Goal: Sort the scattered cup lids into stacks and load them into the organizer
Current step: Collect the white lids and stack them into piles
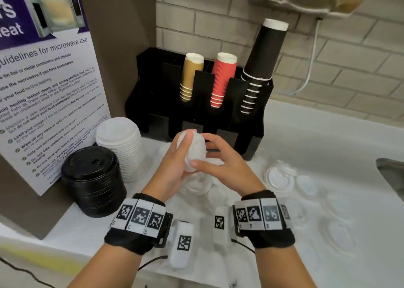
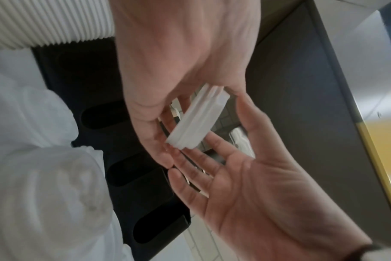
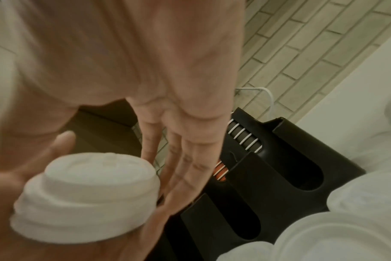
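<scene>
lid count: small white stack [image 1: 193, 150] blurred, we can't tell
organizer [image 1: 251, 117] front slots: partly hidden behind hands
sink [image 1: 391, 174], right of organizer: cut off

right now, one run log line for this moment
phase: stacking | left hand: holds small white lid stack | right hand: open, fingers on stack | organizer lid slots: empty
</scene>
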### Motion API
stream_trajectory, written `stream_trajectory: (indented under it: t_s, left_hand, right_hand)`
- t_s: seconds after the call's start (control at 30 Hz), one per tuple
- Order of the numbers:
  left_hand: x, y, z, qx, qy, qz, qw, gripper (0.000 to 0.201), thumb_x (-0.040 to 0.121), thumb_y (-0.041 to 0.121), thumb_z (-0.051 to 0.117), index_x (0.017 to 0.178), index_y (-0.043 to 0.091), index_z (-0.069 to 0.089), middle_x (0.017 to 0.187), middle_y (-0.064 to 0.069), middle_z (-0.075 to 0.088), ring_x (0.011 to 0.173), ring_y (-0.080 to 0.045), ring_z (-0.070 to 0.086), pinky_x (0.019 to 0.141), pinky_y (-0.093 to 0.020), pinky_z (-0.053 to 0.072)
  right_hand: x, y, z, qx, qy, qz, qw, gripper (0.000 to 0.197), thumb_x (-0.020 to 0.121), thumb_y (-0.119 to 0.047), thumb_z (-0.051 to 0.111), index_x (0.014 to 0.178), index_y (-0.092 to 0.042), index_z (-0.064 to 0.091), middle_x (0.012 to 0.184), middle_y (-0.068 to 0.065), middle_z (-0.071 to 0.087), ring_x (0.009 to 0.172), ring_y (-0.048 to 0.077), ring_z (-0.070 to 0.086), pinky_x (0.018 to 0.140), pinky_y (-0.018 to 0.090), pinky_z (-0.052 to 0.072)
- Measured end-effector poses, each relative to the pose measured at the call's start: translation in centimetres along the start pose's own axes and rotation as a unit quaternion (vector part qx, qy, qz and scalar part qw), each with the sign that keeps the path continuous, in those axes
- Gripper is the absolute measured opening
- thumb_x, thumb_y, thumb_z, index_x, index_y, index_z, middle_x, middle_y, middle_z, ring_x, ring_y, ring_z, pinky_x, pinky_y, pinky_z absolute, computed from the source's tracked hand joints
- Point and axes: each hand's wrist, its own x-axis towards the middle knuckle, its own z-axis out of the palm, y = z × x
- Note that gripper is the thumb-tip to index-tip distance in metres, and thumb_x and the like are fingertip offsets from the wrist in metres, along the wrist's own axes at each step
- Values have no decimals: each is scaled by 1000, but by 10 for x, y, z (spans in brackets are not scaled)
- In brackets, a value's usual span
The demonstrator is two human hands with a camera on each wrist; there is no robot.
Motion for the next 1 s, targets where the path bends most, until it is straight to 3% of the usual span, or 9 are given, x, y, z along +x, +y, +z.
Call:
stream_trajectory:
  t_s: [0.07,0.17,0.3,0.4,0.53,0.67,0.73,0.83,1.0]
  left_hand:
    - [-3,-2,-2,40,5,12,999,58,80,65,49,130,35,50,130,-4,59,118,-21,61,92,-45,54]
    - [-5,-1,-4,78,15,18,997,48,80,67,50,121,42,52,127,1,59,117,-19,60,95,-47,53]
    - [-7,2,-7,72,2,3,997,59,80,69,50,127,34,50,129,-3,58,118,-23,60,91,-44,55]
    - [-7,3,-7,39,-5,-1,999,54,84,65,51,127,33,49,129,-3,59,117,-23,61,88,-43,55]
    - [-5,7,-7,32,19,0,999,48,78,63,58,118,36,54,124,2,60,112,-18,63,78,-36,57]
    - [3,14,-20,20,89,24,995,22,96,42,51,116,31,52,118,4,54,109,-15,56,69,-29,56]
    - [6,18,-26,20,105,34,994,14,100,33,46,113,33,51,116,4,51,106,-13,53,67,-28,54]
    - [6,23,-29,14,114,37,993,11,100,30,44,106,37,50,115,4,51,105,-15,52,72,-30,51]
    - [5,25,-32,15,127,37,991,13,100,29,42,107,36,51,111,4,50,102,-17,51,77,-33,49]
  right_hand:
    - [-2,1,8,-12,26,-30,999,60,72,-32,82,123,-38,52,113,-21,57,103,-7,55,82,17,52]
    - [-1,2,15,10,51,-37,998,57,70,-24,84,119,-32,55,110,-17,60,102,-1,59,82,25,55]
    - [-1,5,15,29,38,-36,998,54,72,-18,81,120,-28,57,112,-11,62,102,7,62,81,30,58]
    - [1,4,16,36,39,-53,997,56,71,-16,82,121,-26,57,113,-9,62,101,7,63,80,32,58]
    - [7,7,11,36,38,-46,998,65,70,-25,83,127,-29,52,116,-13,59,103,2,61,82,24,56]
    - [21,14,-7,-43,88,3,995,51,83,-32,72,129,-25,52,120,-8,56,108,7,58,79,11,47]
    - [29,18,-9,-181,21,22,983,47,84,-34,71,126,-23,56,120,-2,55,107,12,55,80,11,41]
    - [33,24,5,-314,-106,60,941,60,75,-39,78,128,-27,53,121,2,49,112,19,50,87,24,40]
    - [39,32,24,-414,-168,75,892,84,69,-35,83,140,-28,39,132,6,42,119,27,47,99,40,44]
